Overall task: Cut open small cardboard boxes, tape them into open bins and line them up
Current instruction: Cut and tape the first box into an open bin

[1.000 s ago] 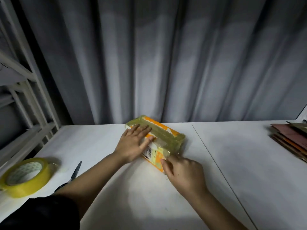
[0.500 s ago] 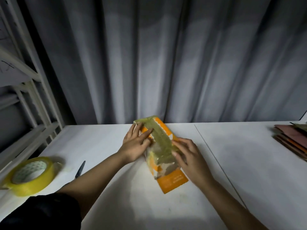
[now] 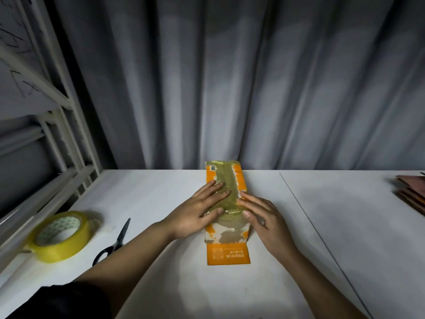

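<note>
A small orange cardboard box [image 3: 226, 236] lies lengthwise on the white table [image 3: 299, 226], its long axis pointing away from me. Yellowish tape runs down its top face and an orange flap lies flat at its near end. My left hand [image 3: 197, 210] rests flat on the box's left side, fingers straight across the taped top. My right hand [image 3: 262, 217] lies flat against the right side, fingertips on the tape. Neither hand curls round the box.
A roll of yellow tape [image 3: 61, 237] sits at the table's left edge, with black scissors [image 3: 113, 245] just right of it. A stack of flattened brown cardboard [image 3: 411, 194] lies at the far right. A white metal rack [image 3: 57, 125] stands left; grey curtain behind.
The box has been turned from slanting across the table to lying straight, lengthwise. Both hands shifted from gripping its sides to lying flat on its taped top.
</note>
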